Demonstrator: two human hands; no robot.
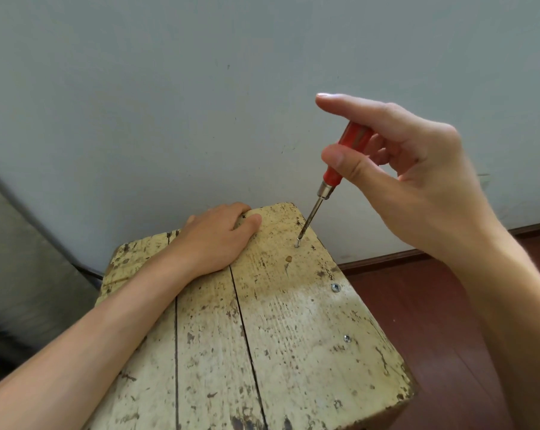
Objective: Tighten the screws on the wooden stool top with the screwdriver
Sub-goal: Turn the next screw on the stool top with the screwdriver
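The right hand (pixel 417 187) pinches the red handle of the screwdriver (pixel 332 176) between the thumb and the curled middle fingers, while the index finger sticks out straight above the handle's top end. A dark mark on the handle is too blurred to read. The tool leans, handle towards the right, and its thin metal shaft runs down to a screw (pixel 297 242) whose threaded shank stands partly out of the wood, with the tip seated on the screw's head.

The left hand (pixel 215 237) lies palm down at the far edge of the wooden stool top (pixel 293 321). Its fingers are curled over that edge and its thumb rests flat on the surface, so it grasps the board; the forearm lies across the left planks.

The raised screw sits near the far right corner of the stool top. Along the right edge, two more screws (pixel 335 287) (pixel 347 338) sit flush in the worn, cream-painted planks.

Behind the stool are a pale grey wall (pixel 169 103), a dark baseboard (pixel 386 259) and a reddish-brown floor (pixel 448 305). A blurred grey object (pixel 20 259) stands at the left.
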